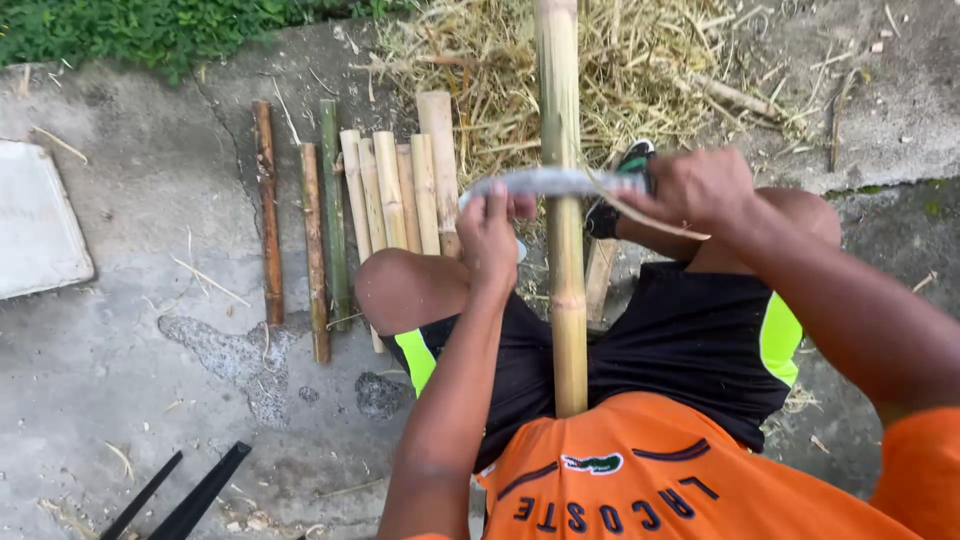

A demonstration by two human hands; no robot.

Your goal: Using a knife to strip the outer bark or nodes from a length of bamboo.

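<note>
A long yellow-green bamboo pole (566, 300) runs from my lap up and away between my knees. A flat metal blade (545, 181) lies crosswise against the pole. My right hand (695, 188) grips the blade's handle on the right side. My left hand (492, 228) pinches the blade's other end, just left of the pole. A thin pale shaving (640, 214) curls off the pole under my right hand.
Several cut bamboo sticks (390, 190) lie side by side on the concrete at the left. Dry straw (640, 60) is heaped ahead. A white slab (35, 220) sits at the far left, dark strips (185, 500) at the lower left, green plants (140, 30) along the top.
</note>
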